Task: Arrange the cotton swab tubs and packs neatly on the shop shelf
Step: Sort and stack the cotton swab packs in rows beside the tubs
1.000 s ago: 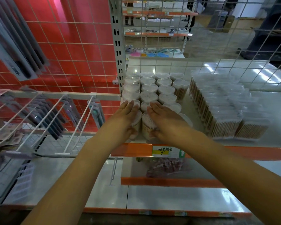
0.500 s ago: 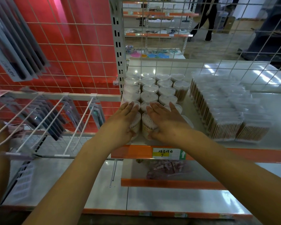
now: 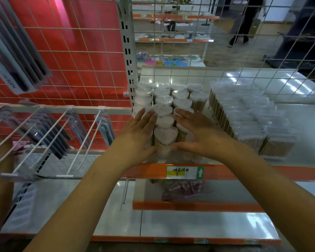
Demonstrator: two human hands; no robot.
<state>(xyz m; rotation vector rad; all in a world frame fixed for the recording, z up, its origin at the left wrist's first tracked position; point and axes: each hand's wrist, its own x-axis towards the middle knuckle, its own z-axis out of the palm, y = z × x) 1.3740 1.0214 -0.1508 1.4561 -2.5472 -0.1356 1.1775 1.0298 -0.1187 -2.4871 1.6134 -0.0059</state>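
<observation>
Far left: flat carded packs on white wire pegs (image 3: 44,137), red wire-grid back panel (image 3: 71,57) behind. Slotted grey upright post (image 3: 128,57) between that bay and the white metal shelf w/ orange front edge (image 3: 262,172). Left hand (image 3: 137,136) flat, fingers straight and together, pressed vs. left side of the block of clear heart-lidded cotton swab tubs (image 3: 168,100); thumb at base of front heart-lidded tub (image 3: 165,138). Tubs upright in rows at shelf's left end, tight against post, front one near shelf edge, between both hands. Right hand (image 3: 196,137) also flat, fingers extended across tubs on right side, thumb low toward front tub; contact there hard to confirm, prob. touching. No pinching either hand. White-yellow price label w/ green arrow (image 3: 185,172) on orange edge just below. Right: rows of clear flat packs of wooden-stick swabs (image 3: 247,122), standing close together, near tubs but apart.
</observation>
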